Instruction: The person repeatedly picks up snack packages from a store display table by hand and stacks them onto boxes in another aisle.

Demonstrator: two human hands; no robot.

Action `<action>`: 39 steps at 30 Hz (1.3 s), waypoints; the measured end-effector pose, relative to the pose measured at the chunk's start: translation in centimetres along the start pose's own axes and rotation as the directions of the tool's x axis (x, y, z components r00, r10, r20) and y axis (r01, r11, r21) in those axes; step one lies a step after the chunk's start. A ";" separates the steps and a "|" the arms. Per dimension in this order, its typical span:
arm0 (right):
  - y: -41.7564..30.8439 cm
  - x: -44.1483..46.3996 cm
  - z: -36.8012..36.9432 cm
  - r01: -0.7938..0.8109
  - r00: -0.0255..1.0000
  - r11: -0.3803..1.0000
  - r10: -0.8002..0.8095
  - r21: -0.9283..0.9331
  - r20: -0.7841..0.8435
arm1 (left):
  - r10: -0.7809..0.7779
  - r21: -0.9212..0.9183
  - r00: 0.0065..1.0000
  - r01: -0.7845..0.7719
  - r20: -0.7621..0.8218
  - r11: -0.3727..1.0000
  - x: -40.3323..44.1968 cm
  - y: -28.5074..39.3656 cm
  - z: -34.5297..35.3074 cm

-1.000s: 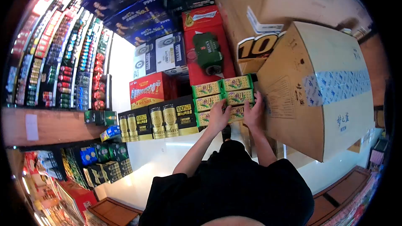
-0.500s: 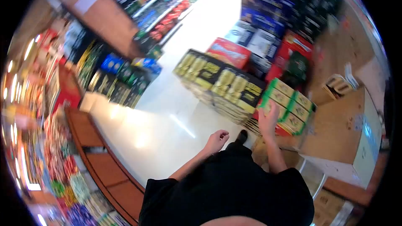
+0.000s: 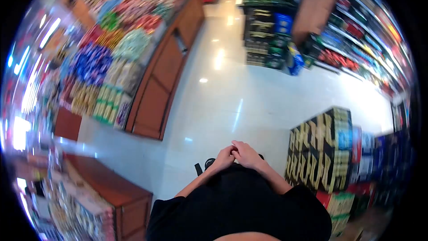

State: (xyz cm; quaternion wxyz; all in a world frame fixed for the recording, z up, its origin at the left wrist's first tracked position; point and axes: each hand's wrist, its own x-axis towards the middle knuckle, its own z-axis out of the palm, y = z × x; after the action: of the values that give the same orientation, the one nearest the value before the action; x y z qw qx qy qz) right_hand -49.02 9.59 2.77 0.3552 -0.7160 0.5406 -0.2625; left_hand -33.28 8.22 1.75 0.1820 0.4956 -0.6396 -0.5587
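Observation:
Close in front of my body, my left hand (image 3: 224, 157) and my right hand (image 3: 246, 155) meet, fingers curled and touching each other. No item shows in either; whether something small lies between the fingers is hidden. Below them is my black shirt (image 3: 236, 201). To the right stands a stack of black and gold beer cartons (image 3: 318, 149), apart from my hands. The green and yellow packs (image 3: 339, 209) sit at the lower right, beyond my right arm.
A wooden display counter (image 3: 154, 98) heaped with wrapped goods is at the left, another wooden counter (image 3: 107, 180) at the lower left. Glossy floor (image 3: 214, 102) lies ahead. More cartons (image 3: 263, 35) stand at the top, with shelves (image 3: 352, 31) at the upper right.
The view has swung left, so the beer cartons and green packs now lie to the right. My right hand has come off the green packs and joined my left hand in front of my body.

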 end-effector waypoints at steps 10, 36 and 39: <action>-8.4 13.6 10.6 0.265 0.654 0.964 -0.155 -0.031 0.741 | -0.254 -0.305 0.836 0.110 -0.486 0.946 -8.0 -7.9 -9.8; -28.2 50.3 37.3 0.452 0.616 0.884 -0.406 0.119 0.675 | -0.580 -0.600 0.259 0.003 -0.773 0.800 -7.3 -26.3 -53.0; -31.0 53.4 40.0 0.341 0.643 0.936 -0.300 0.088 0.704 | -0.600 -0.611 0.122 -0.076 -0.790 0.788 -6.9 -31.1 -58.9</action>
State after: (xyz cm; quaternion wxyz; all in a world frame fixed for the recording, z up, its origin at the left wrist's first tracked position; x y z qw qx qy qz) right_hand 14.43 -27.65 2.55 0.4638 -0.8545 0.2337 -0.0118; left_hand 29.46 -13.91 -5.66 0.5612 0.7734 -0.0906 -0.2804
